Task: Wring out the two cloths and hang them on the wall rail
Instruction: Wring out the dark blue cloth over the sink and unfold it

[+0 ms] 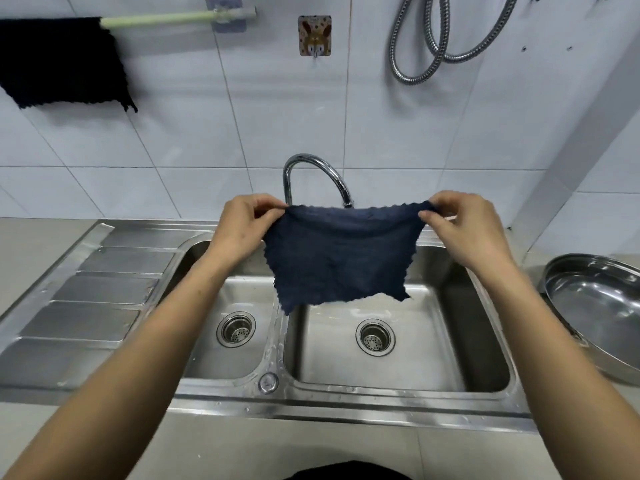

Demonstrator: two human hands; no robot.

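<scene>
Head view: left hand (242, 225) and right hand (464, 230) pinch the top corners of the blue cloth (341, 252), spread flat above the sink (398, 389). Black cloth (65, 62) already on the wall rail (166, 19). Likely hanging step; next, carry up-left to the rail's bare stretch.

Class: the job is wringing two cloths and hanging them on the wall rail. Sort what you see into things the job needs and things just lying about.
Needed: blue cloth, held by left hand and right hand; black cloth on the green rail; sink.

Lying about: steel basin, shower hose, rabbit hook.
</scene>
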